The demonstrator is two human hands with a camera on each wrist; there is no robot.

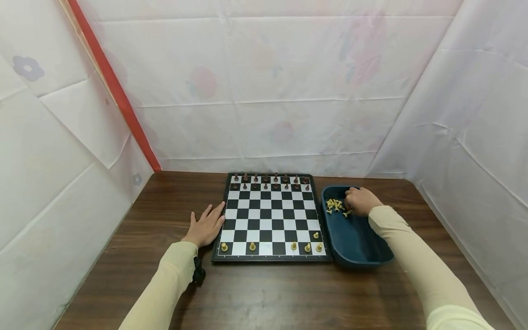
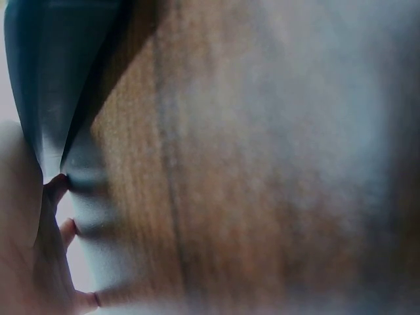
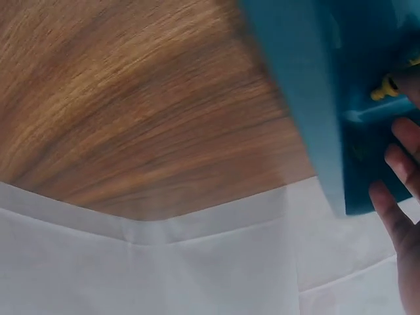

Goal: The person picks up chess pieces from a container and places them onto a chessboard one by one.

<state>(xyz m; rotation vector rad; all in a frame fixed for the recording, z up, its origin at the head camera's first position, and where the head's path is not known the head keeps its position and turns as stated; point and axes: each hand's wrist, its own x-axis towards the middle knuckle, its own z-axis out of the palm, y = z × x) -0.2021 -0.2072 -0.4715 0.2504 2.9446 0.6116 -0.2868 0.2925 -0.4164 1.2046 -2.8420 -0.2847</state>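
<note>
Left hand (image 1: 205, 228), fingers spread, touching the chessboard (image 1: 266, 214); right hand (image 1: 363, 202) inside the blue tray (image 1: 355, 243), pinch not discernible; wooden table (image 1: 264, 293) beneath both, white sheeting (image 1: 264, 59) beyond.

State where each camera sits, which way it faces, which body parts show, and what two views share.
Head: on the head, looking forward and down at the chessboard and blue tray; left hand, right hand and sleeves show.
Left wrist: on that wrist, looking at the blurred tabletop; left fingers show at the left edge.
Right wrist: on that wrist, looking at tabletop, white cloth and tray; right fingers show at the right edge.
Shared: head and right wrist both show the tray, right hand and tabletop.
</note>
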